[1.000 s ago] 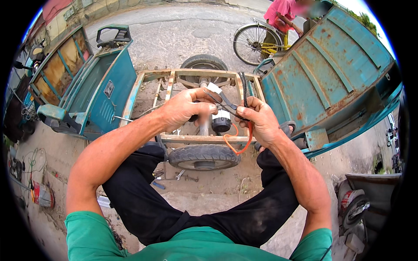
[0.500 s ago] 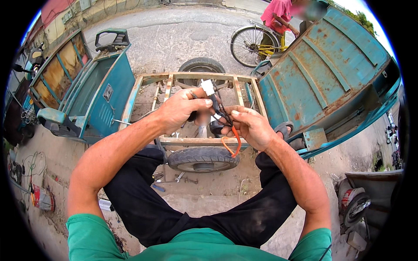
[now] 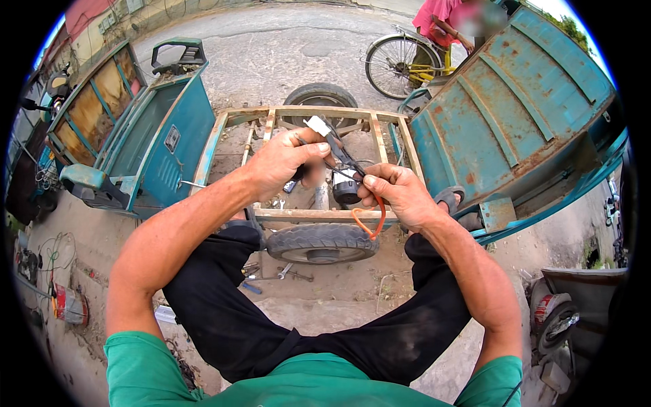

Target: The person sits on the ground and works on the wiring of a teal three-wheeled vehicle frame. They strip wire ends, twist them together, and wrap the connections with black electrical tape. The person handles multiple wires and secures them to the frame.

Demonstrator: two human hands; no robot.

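Note:
Between my two hands runs a bundle of black wires (image 3: 347, 157) with a white plug connector (image 3: 317, 125) at its upper end. My left hand (image 3: 295, 153) is closed, thumb against fingers, pinching the bundle just below the connector. On the other side, my right hand (image 3: 400, 191) pinches the same wires lower down, fingers curled. An orange cable (image 3: 370, 229) loops down from beneath my right hand. Below the hands sits a round motor (image 3: 346, 190) with a dark casing, inside a rusty metal frame (image 3: 305, 215).
A tyre (image 3: 323, 244) lies by the frame's near side, another wheel (image 3: 320, 95) at its far side. Teal body panels stand left (image 3: 169, 136) and right (image 3: 502, 115). Wrenches (image 3: 285, 270) lie on the ground. Beyond, a person in pink (image 3: 441, 20) stands by a yellow bicycle (image 3: 422, 70).
The white connector has tipped toward the left and the wires are now stretched straighter between my hands. My right hand has shifted slightly right, and the whole view has shifted a little.

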